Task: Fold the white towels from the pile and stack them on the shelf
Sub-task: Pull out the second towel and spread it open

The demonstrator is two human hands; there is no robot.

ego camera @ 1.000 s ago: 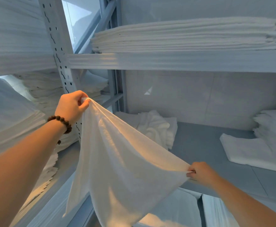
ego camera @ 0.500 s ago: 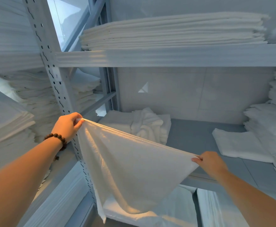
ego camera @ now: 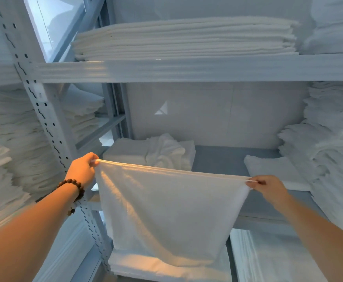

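White towel (ego camera: 166, 208), stretched between left hand (ego camera: 82, 169), right hand (ego camera: 268, 187)

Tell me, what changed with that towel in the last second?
The left hand came down and the right hand rose, so the top edge of the towel, steeply slanted a second ago, now runs nearly level and taut between them. Nothing was grabbed or let go: both hands still pinch its upper corners. The stacks on the shelf lie as before.

white towel (ego camera: 166, 210) with warm orange glow, pale grey-blue shelf (ego camera: 217, 165), dark brown bead bracelet (ego camera: 75, 185)
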